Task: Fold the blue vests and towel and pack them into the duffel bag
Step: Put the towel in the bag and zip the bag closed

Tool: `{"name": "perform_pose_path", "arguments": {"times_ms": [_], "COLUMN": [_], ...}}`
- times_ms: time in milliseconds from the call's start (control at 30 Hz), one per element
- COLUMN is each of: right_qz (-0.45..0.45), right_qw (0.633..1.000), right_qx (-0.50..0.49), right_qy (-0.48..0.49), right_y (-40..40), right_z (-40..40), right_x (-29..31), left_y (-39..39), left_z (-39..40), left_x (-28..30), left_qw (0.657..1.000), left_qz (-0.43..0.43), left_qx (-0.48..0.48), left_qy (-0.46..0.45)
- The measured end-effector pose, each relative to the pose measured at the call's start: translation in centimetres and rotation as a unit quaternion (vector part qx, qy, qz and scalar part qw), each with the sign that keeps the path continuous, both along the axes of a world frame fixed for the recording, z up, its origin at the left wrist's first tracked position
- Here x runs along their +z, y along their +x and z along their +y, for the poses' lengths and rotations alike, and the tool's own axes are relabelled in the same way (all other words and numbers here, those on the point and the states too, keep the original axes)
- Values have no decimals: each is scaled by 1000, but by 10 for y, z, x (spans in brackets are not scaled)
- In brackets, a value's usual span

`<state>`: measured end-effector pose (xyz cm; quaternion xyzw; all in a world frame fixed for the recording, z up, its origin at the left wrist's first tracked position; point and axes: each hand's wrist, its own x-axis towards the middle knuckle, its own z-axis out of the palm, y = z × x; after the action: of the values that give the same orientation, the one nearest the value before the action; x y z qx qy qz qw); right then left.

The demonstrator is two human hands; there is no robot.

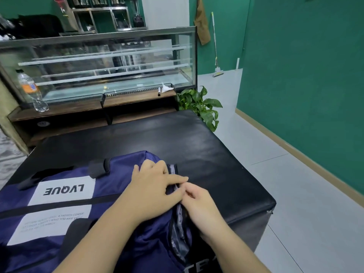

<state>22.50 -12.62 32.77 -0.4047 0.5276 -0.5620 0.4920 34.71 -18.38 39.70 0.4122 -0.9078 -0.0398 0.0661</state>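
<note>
The navy duffel bag lies on the black counter. My left hand presses its soft, slippery fabric flat; my right hand pinches the zipper at the half-open seam, the firmest spot to pull

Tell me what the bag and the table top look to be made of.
Bag: looks like thin synthetic fabric, maybe nylon, navy with a slight sheen; it creases softly under the left hand. Table top: seemingly black leather-like padding, smooth, with dull reflections and rounded edges.
</note>
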Motion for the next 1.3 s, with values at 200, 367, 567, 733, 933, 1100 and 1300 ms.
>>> {"name": "perform_pose_path", "arguments": {"times_ms": [200, 367, 567, 733, 933, 1100, 1300], "right_qz": [-182, -35, 153, 98, 133, 4, -185], "right_qw": [979, 990, 979, 981, 957, 946, 911], "right_qx": [70, -44, 23, 93, 73, 8, -43], "right_qy": [51, 130, 131, 142, 247, 325, 365], "right_y": [-9, -20, -25, -18, -26, -32, -31], "right_z": [3, -26, -69, -94, -101, -108, -118], "right_x": [-2, -19, -28, -39, -54, -65, -71], "left_y": [16, 26, 29, 30, 32, 31, 32], "left_z": [-2, -5, -3, -4, -9, -11, -10], "left_x": [-22, -36, -41, -40, -38, -36, -37], "left_qw": [996, 987, 975, 972, 970, 968, 967], "left_qz": [80, 157, 217, 233, 240, 246, 249], "left_qx": [-6, -20, -11, -9, -23, -28, -30], "left_qy": [-32, -41, -46, -16, 23, 34, 33]}}
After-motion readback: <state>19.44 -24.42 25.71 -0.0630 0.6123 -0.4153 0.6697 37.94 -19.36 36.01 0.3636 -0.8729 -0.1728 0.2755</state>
